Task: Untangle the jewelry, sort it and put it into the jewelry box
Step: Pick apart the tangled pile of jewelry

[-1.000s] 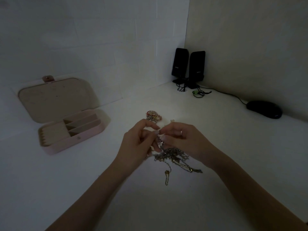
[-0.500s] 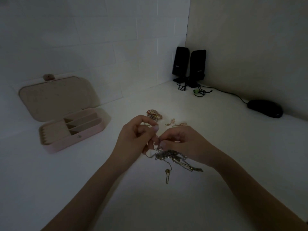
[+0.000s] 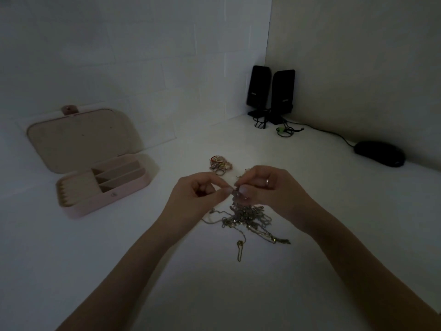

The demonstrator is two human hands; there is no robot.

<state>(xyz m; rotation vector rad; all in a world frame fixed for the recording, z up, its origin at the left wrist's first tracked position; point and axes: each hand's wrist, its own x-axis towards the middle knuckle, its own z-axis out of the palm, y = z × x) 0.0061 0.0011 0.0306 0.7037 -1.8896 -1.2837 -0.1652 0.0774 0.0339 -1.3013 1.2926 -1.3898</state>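
We find both hands raised over the white table, fingertips meeting: the left hand and the right hand each pinch the top of the tangled chains, which trail onto the table. The open pink jewelry box sits well left; the small pile of rings lies just beyond the hands.

Jewelry box left of chain tangle
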